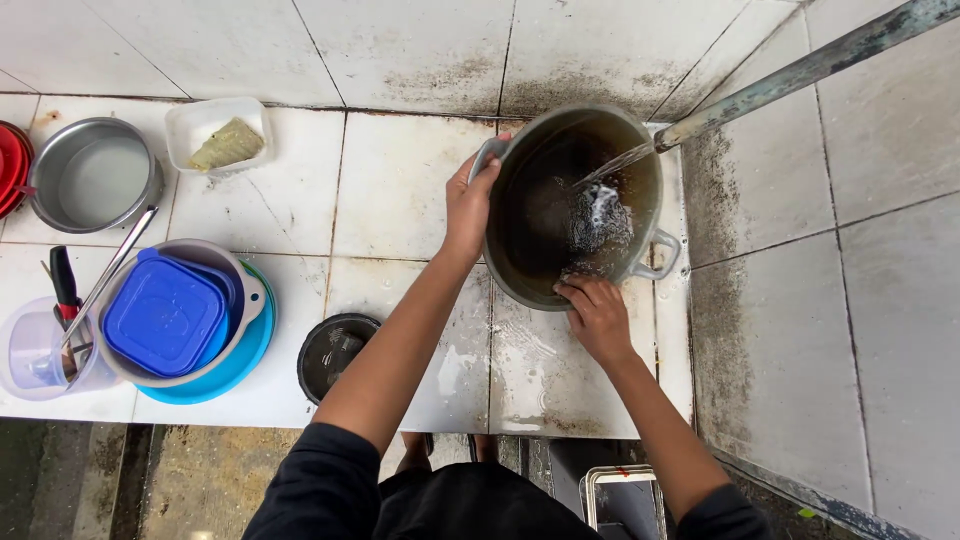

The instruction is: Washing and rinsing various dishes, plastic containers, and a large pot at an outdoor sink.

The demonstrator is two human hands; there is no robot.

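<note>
A grey two-handled metal pot (530,175) is tilted on the white tiled counter (400,180) under a metal pipe (800,70). Water streams from the pipe into the pot and splashes on its dark inside. My left hand (470,200) grips the pot's rim by the upper left handle. My right hand (597,315) presses on the lower rim, fingers reaching into the pot. The other handle (662,255) sticks out to the right.
At left stand a steel bowl (92,175), a white tub holding a sponge (228,143), a grey bowl with blue lids (165,315) over a teal plate, a clear jug (35,350) with utensils, and a small dark round lid (335,352). Tiled walls rise behind and right.
</note>
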